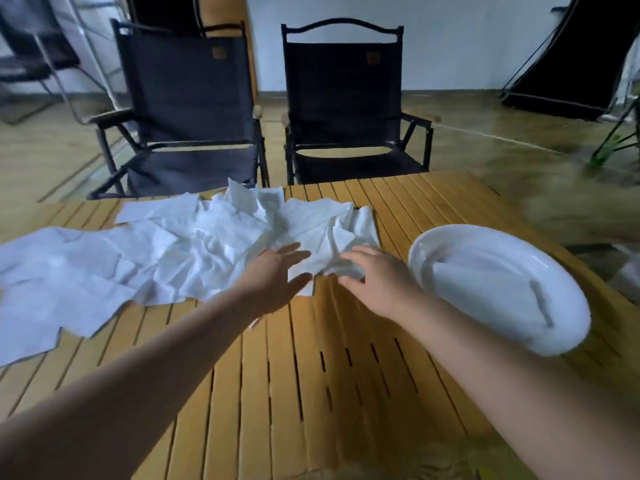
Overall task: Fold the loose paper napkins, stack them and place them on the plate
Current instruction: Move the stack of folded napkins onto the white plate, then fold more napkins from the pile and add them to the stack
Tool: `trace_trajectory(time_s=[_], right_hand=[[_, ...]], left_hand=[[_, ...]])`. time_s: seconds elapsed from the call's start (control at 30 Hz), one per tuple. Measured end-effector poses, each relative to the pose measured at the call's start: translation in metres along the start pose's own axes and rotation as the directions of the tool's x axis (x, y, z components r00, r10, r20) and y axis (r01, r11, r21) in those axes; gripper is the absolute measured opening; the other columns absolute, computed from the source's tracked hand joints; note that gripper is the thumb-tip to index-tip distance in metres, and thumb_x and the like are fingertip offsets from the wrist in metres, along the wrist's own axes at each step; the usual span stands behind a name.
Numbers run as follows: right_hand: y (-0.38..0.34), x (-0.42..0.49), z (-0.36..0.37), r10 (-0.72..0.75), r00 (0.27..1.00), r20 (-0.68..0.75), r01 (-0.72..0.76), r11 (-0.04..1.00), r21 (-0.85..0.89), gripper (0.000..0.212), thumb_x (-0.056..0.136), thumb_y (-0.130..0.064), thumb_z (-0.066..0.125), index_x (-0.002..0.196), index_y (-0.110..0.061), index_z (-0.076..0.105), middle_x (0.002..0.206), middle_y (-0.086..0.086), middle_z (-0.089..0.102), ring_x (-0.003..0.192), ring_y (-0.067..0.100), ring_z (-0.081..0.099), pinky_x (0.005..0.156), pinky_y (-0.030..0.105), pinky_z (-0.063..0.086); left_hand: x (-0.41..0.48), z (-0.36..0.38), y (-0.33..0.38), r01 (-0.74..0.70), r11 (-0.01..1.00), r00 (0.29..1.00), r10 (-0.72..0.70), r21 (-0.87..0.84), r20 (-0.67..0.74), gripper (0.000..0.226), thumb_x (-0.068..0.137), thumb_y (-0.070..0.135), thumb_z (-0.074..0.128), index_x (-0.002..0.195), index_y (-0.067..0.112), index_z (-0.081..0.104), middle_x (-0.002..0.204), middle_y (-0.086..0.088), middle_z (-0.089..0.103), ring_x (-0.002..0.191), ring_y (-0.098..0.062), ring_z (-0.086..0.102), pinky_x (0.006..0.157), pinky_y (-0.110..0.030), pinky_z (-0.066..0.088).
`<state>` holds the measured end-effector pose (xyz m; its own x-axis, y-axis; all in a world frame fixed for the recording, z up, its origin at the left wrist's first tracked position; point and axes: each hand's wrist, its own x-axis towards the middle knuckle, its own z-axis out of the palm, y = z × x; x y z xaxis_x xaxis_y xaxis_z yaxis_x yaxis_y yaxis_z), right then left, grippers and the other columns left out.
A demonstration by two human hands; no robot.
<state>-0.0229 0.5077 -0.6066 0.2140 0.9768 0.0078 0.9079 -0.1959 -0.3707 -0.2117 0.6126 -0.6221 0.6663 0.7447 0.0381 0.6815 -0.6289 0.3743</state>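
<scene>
Several loose white paper napkins (180,247) lie crumpled and overlapping across the far and left part of the wooden slatted table (311,375). A white oval plate (498,285) sits at the right, with nothing on it. My left hand (273,282) is stretched out with straight fingers, resting on the near edge of the napkin pile. My right hand (374,275) is beside it, its fingers curled over the corner of a crumpled napkin (332,251) and touching it. The frame is motion-blurred.
Two black folding chairs (346,109) stand behind the table's far edge. A dark stand and cables are at the far right on the floor. Bare slats lie between my forearms at the table's near side.
</scene>
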Motion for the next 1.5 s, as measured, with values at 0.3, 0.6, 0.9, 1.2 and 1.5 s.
trace_trajectory(time_s=[0.3, 0.6, 0.9, 1.2, 1.5], right_hand=[[-0.122, 0.05, 0.054, -0.123, 0.988, 0.096, 0.123, 0.992, 0.005, 0.054, 0.097, -0.041, 0.058, 0.147, -0.028, 0.046, 0.157, -0.004, 0.039, 0.142, 0.021, 0.038, 0.116, 0.041, 0.032], [-0.167, 0.063, 0.083, -0.168, 0.984, 0.062, 0.172, 0.983, -0.061, 0.053, 0.094, -0.03, 0.062, 0.145, -0.027, 0.049, 0.152, -0.007, 0.044, 0.138, 0.018, 0.041, 0.113, 0.04, 0.035], [-0.17, 0.071, 0.09, -0.125, 0.992, -0.009, 0.125, 0.992, -0.026, 0.045, 0.095, -0.023, 0.061, 0.138, -0.028, 0.054, 0.145, -0.007, 0.051, 0.132, 0.019, 0.046, 0.107, 0.038, 0.035], [-0.157, 0.063, 0.085, -0.178, 0.973, -0.148, 0.192, 0.977, 0.09, 0.021, 0.096, -0.02, 0.063, 0.113, -0.019, 0.075, 0.136, -0.002, 0.061, 0.129, 0.021, 0.049, 0.108, 0.037, 0.036], [-0.149, 0.009, 0.051, 0.007, 0.998, -0.069, 0.023, 0.908, 0.419, 0.013, 0.096, -0.022, 0.061, 0.101, -0.021, 0.073, 0.101, -0.013, 0.067, 0.093, 0.01, 0.06, 0.067, 0.016, 0.047]], left_hand=[[-0.06, -0.057, -0.134, 0.144, 0.989, 0.985, -0.142, 0.016, -0.094, 0.055, 0.091, 0.045, 0.065, 0.143, 0.033, 0.05, 0.156, 0.004, 0.04, 0.139, -0.024, 0.043, 0.111, -0.04, 0.037], [-0.063, -0.05, -0.15, 0.158, 0.987, 0.975, -0.158, -0.011, -0.154, 0.061, 0.086, 0.046, 0.071, 0.142, 0.036, 0.05, 0.157, 0.008, 0.037, 0.144, -0.018, 0.034, 0.116, -0.042, 0.032], [-0.048, -0.03, -0.141, 0.183, 0.976, 0.943, -0.207, -0.116, -0.259, 0.023, 0.096, 0.036, 0.058, 0.111, 0.031, 0.075, 0.144, 0.012, 0.053, 0.132, -0.014, 0.043, 0.101, -0.031, 0.041], [-0.062, -0.046, -0.123, -0.009, 0.957, 0.964, -0.069, -0.291, -0.258, 0.017, 0.094, 0.032, 0.065, 0.105, 0.026, 0.075, 0.127, 0.011, 0.064, 0.118, -0.004, 0.053, 0.095, -0.02, 0.041], [-0.086, -0.042, -0.121, 0.232, 0.823, 0.915, -0.365, -0.519, -0.169, 0.06, 0.09, -0.006, 0.047, 0.121, 0.043, 0.06, 0.142, 0.01, 0.052, 0.112, -0.006, 0.059, 0.09, -0.027, 0.053]])
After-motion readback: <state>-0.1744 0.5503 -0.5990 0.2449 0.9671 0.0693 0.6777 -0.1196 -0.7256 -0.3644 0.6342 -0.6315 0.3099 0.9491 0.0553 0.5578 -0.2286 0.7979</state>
